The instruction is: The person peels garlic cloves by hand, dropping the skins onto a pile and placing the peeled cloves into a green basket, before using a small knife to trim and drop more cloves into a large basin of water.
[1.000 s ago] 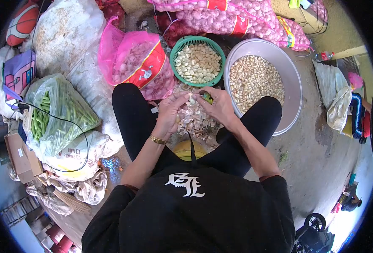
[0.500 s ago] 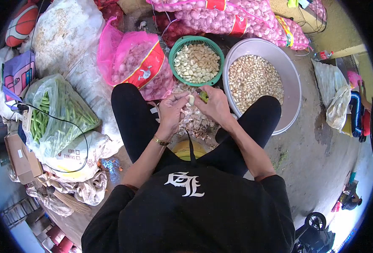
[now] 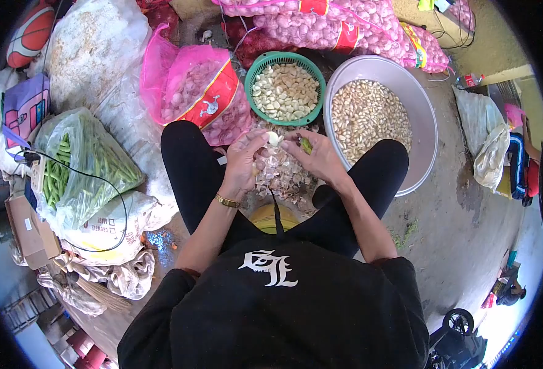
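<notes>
Between my knees, my left hand (image 3: 242, 163) pinches a pale peeled garlic clove (image 3: 274, 138) between thumb and fingertips. Close beside it, my right hand (image 3: 322, 161) is closed around a small knife, whose yellow-green handle (image 3: 306, 146) shows among the fingers; its blade is hard to make out. My right thumb and fingertips come near the clove. Below both hands lies a heap of papery garlic skins (image 3: 282, 175). Just beyond them stands a green basket (image 3: 250, 98) of peeled cloves. To its right, a large grey basin (image 3: 428, 117) holds many unpeeled-looking cloves.
A pink mesh sack of garlic (image 3: 182, 92) leans at the left of the basket, and more garlic sacks (image 3: 320, 31) lie behind. At left are a plastic bag of green pods (image 3: 99, 163) and a white sack (image 3: 108, 230). A black cable (image 3: 125, 215) loops there.
My hands have drawn slightly apart. The clove has moved a little left and up in my left fingers, while my right hand with the knife has shifted slightly right.
</notes>
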A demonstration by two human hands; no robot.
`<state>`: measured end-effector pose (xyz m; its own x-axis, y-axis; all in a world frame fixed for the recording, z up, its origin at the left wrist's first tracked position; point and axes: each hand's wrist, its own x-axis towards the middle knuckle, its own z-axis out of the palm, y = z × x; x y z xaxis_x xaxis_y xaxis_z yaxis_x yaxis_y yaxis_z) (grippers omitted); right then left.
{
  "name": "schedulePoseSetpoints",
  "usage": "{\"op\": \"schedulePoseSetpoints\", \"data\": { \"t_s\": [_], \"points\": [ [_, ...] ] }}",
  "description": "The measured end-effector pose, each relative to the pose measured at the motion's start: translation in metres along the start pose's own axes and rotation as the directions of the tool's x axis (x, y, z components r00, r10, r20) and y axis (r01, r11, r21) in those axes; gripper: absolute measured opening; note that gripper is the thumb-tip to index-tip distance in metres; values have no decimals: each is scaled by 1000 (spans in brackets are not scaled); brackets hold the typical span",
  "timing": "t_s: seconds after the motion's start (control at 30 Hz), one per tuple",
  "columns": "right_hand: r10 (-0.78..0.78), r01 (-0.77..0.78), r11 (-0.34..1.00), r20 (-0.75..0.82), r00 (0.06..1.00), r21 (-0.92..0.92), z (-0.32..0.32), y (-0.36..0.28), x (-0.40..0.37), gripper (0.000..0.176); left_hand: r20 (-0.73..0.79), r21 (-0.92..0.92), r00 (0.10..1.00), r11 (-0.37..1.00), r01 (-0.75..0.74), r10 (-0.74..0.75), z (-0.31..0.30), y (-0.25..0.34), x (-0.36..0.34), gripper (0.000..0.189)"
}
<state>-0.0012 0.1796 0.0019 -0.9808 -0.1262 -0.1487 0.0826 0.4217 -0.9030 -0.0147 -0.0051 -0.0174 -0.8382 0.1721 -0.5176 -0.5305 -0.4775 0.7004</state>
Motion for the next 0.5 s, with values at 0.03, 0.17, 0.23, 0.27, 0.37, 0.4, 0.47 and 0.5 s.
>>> {"op": "schedulePoseSetpoints", "data": {
  "t_s": [0.03,0.17,0.23,0.27,0.37,0.4,0.47,0.5],
  "points": [
    [-58,62,993,-44,997,96,6,5,4,26,1,1,1000,1000,1,-1,0,-1,0,21],
    [23,-7,970,-62,998,242,6,4,7,23,-2,38,999,998,-39,39,-1,-2,2,21],
    [31,-18,985,-74,997,173,3,11,7,21,-5,39,998,998,-57,58,-1,-1,2,21],
    [40,-31,994,-87,995,102,1,15,7,19,-16,37,999,998,-49,49,-1,0,2,21],
    [-34,29,998,-106,994,-48,-5,11,0,17,-24,10,999,999,-33,34,-4,1,7,21],
    [-33,28,998,-108,994,-49,-4,20,-1,17,-23,-16,999,1000,-27,27,-4,1,10,21],
    [-242,236,966,-44,969,-107,2,44,-1,17,-18,-13,1000,1000,-25,25,-1,1,14,20],
    [-242,236,966,-46,969,-109,0,41,-3,17,-14,-9,1000,1000,-24,24,0,1,16,19]
  ]
}}
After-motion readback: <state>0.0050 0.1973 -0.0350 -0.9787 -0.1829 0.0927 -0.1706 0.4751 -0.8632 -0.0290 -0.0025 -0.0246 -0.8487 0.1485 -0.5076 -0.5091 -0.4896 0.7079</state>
